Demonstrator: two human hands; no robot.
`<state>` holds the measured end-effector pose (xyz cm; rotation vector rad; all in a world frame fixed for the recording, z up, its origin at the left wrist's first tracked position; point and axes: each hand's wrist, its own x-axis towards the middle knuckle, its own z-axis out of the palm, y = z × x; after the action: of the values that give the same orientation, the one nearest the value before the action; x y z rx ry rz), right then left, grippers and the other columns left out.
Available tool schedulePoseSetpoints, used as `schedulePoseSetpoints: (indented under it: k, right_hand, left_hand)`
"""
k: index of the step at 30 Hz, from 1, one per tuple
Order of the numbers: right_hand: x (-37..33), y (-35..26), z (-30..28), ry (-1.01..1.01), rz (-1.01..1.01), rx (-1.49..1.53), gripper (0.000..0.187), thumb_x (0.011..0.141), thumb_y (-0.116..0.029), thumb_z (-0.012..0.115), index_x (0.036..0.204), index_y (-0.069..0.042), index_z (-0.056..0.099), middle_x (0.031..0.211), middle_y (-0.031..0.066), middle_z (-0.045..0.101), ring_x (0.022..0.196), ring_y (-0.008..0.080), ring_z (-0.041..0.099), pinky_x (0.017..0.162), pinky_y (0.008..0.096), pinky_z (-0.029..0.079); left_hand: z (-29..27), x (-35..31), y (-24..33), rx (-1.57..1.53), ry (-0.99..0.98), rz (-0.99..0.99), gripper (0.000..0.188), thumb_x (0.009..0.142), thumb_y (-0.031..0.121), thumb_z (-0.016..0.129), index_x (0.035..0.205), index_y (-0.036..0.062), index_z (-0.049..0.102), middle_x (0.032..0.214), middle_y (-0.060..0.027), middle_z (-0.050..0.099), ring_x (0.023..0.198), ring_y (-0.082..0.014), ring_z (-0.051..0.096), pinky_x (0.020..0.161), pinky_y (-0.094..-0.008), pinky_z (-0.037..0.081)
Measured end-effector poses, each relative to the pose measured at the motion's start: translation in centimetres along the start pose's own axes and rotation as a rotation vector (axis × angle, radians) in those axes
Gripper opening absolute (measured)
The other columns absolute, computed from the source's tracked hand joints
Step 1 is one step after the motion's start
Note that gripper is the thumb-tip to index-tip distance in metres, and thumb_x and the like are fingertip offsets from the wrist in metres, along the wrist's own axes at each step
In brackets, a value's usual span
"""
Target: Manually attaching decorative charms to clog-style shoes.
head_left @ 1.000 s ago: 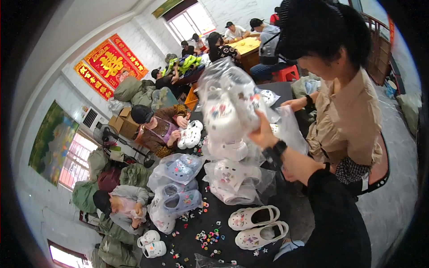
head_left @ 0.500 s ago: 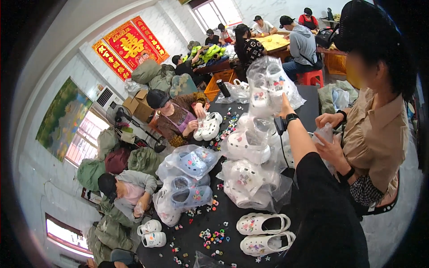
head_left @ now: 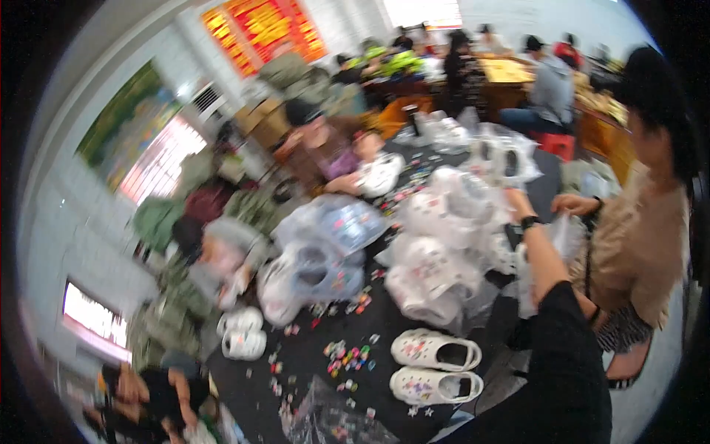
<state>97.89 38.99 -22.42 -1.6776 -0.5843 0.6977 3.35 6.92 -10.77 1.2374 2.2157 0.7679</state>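
1. My right hand (head_left: 518, 202) is at the far right of the white bagged stack (head_left: 433, 270), beside a bagged pair (head_left: 484, 157) beyond it; blur hides its grip and opening.
2. My left hand is out of view; I can't tell its state.
3. Left of the stack, a narrow strip of table (head_left: 305, 346) parts it from blue bagged clogs (head_left: 344, 277).
4. Nearer me than the stack, unbagged clogs (head_left: 410, 346) lie near the table's edge.

The place looked like a small workshop. Bagged clogs (head_left: 436, 270) and loose charms (head_left: 351, 358) crowded a black bench (head_left: 307, 346), stuffed sacks (head_left: 157, 222) slumped at nine o'clock, and workers (head_left: 553, 90) sat toward two o'clock.
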Motion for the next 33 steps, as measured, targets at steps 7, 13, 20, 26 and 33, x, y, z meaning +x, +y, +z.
schedulePoseSetpoints:
  k: [7,13,20,26,33]
  right_hand:
    - [-1.5,1.0,-1.7,0.147,-0.431,0.308,0.039,0.095,-0.021,0.056,0.132,-0.008,0.055,0.119,-0.0006,0.061,0.084,0.0033,0.055,0.069,0.0192,0.041]
    - [-13.6,0.2,3.1,-0.283,-0.323,0.526,0.051,0.1,-0.024,0.053,0.149,-0.013,0.041,0.151,0.0003,0.041,0.134,0.015,0.039,0.108,0.0318,0.026]
    - [-31.3,0.9,16.3,-0.559,-0.008,0.394,0.056,0.098,-0.027,0.056,0.149,-0.011,0.039,0.145,0.0036,0.047,0.121,0.0137,0.045,0.1,0.0304,0.033]
    - [-37.2,2.4,24.0,-0.932,0.121,0.491,0.044,0.102,-0.016,0.048,0.145,-0.009,0.043,0.131,0.0009,0.055,0.101,0.0092,0.052,0.077,0.0225,0.041]
    - [-42.1,-1.3,31.2,-1.019,0.088,0.441,0.042,0.101,-0.016,0.051,0.142,-0.009,0.047,0.122,0.0008,0.06,0.098,0.0089,0.055,0.076,0.0229,0.042]
  left_hand:
    - [-4.7,-6.0,-17.7,-0.02,0.219,-0.184,0.065,0.082,0.015,0.078,0.136,0.0015,0.046,0.136,-0.0175,0.038,0.092,-0.0201,0.063,0.077,-0.0319,0.056]
    - [-4.7,-13.1,-26.9,-0.104,0.302,-0.344,0.066,0.078,0.021,0.081,0.132,0.0007,0.049,0.132,-0.0212,0.043,0.107,-0.0314,0.057,0.087,-0.0429,0.052]
    - [-3.6,-20.4,-35.5,0.041,0.221,-0.698,0.067,0.08,0.038,0.076,0.13,0.0001,0.053,0.126,-0.0271,0.054,0.119,-0.0438,0.05,0.1,-0.0478,0.044]
    - [-2.0,-26.1,-41.9,-0.277,0.118,-1.022,0.068,0.082,0.038,0.074,0.135,0.0007,0.052,0.138,-0.0235,0.05,0.124,-0.0381,0.052,0.102,-0.0465,0.047]
    - [-1.1,-31.2,-46.9,-0.392,0.343,-1.257,0.062,0.079,0.029,0.077,0.126,-0.0056,0.058,0.111,-0.0211,0.069,0.103,-0.0322,0.066,0.088,-0.0396,0.053]
